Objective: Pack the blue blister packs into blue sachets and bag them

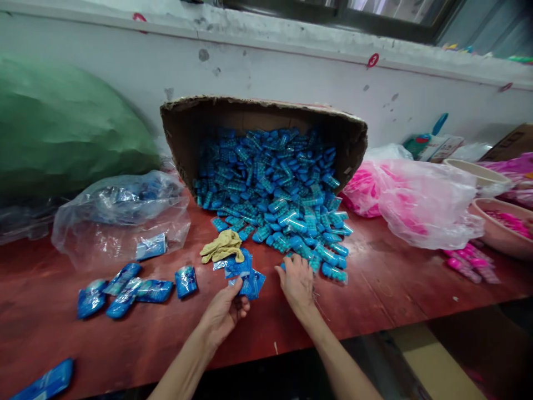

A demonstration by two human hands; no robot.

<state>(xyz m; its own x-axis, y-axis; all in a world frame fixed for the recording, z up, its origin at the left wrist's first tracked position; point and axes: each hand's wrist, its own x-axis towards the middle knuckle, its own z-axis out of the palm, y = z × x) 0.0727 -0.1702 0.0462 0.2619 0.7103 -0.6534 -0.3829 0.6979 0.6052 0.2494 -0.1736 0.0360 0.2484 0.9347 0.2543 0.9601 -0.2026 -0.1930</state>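
Note:
A cardboard box [183, 130] lies tipped on its side on the red table [375, 278], spilling a heap of small blue wrapped items [275, 194] toward me. My left hand [225, 311] grips a bunch of blue plastic packets [245, 278] at the table's front. My right hand [296, 280] lies palm down at the near edge of the heap, fingers spread and touching the closest blue items. A crumpled yellow cloth [222, 246] sits just beyond the held packets.
Filled blue packets [125, 291] lie in a row at front left. A clear plastic bag [120, 216] and a big green sack [62, 128] stand at left. Pink items in clear bags [412, 200] and bowls [499, 225] fill the right. A white wall runs behind.

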